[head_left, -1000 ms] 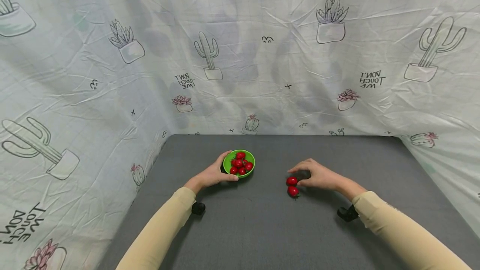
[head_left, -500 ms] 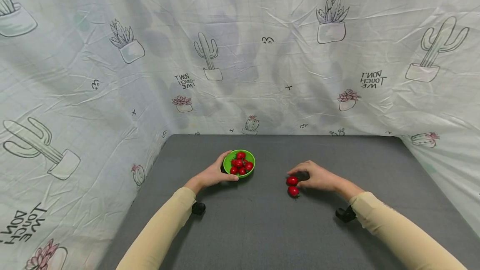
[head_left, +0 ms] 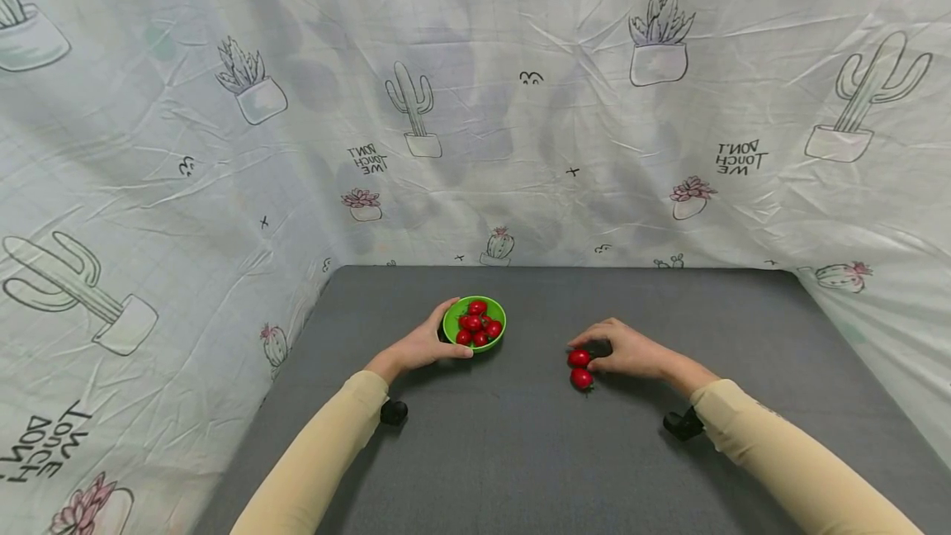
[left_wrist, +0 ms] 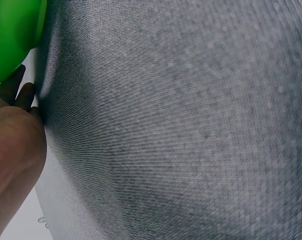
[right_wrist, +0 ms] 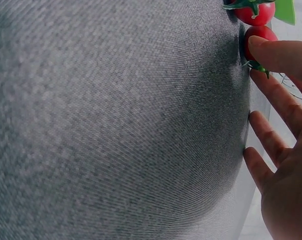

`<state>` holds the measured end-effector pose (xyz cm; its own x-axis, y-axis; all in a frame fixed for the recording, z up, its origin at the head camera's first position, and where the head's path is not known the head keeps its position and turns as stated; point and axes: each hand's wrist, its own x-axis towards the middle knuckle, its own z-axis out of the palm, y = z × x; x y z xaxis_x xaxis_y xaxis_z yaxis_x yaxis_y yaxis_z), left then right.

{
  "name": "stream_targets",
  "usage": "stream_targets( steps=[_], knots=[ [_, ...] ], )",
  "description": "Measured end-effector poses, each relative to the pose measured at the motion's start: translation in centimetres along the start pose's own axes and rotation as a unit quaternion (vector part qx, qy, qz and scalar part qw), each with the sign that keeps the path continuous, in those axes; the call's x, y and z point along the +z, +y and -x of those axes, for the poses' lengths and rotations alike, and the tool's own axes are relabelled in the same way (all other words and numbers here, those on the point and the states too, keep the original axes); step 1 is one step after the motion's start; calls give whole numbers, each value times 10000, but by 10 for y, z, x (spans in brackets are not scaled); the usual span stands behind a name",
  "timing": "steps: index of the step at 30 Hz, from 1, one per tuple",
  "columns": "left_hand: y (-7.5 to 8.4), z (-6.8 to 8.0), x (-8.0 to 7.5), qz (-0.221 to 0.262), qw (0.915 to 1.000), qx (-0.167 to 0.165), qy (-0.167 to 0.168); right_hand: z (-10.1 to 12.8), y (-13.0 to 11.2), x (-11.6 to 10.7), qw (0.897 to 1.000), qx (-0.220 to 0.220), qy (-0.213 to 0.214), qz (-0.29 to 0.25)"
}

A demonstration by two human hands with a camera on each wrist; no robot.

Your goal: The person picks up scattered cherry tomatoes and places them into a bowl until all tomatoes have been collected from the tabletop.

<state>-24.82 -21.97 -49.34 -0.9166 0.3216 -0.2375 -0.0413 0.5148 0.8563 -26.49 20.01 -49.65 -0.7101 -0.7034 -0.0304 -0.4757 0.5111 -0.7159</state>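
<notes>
- Head view: two hands in pale yellow sleeves work on a grey desk (head_left: pixel 520 452) boxed in on three sides by a cactus-print cloth (head_left: pixel 520 106).
- Left hand (head_left: pixel 419 347) cups the near-left side of a green bowl (head_left: pixel 453 321); its fingers curl round the rim and the thumb lies along the near edge, so the grip is clamped on the bowl.
- Inside the bowl sits a heap of red cherry tomatoes (head_left: pixel 475 325). The bowl stands left of the desk's middle, nearer the far edge than the near one.
- Right hand (head_left: pixel 627 352) rests to the right of the bowl, well apart from it, its fingertips arched over two loose tomatoes.
- Farther loose tomato (head_left: pixel 578 357) lies against the fingertips; the nearer loose tomato (head_left: pixel 582 378) lies just beside it, toward the near edge of the desk.
- Right wrist view: one finger (right_wrist: pixel 281 52) lies on top of a tomato (right_wrist: pixel 258 40), while the other fingers spread straight and relaxed above the cloth. The grip is apart, touching and not pinching. A second tomato (right_wrist: pixel 255 11) with a green stalk sits just beyond.
- Left wrist view: the bowl's green underside (left_wrist: pixel 13 35) shows at the top-left corner, with fingers (left_wrist: pixel 13 90) tucked against it.
- Black wrist-worn cameras (head_left: pixel 393 412) show below each sleeve cuff.
</notes>
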Motion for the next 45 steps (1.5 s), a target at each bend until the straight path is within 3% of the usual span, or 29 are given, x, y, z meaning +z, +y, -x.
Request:
stream_targets(
  steps=[40,45],
  knots=[
    [-1,0,0,62,10000,12,10,-5,2,-1,9996,257,39,-88],
    [-2,-1,0,118,9999,31,-18,-10,-1,-5,9999,67,77,-127]
  ],
)
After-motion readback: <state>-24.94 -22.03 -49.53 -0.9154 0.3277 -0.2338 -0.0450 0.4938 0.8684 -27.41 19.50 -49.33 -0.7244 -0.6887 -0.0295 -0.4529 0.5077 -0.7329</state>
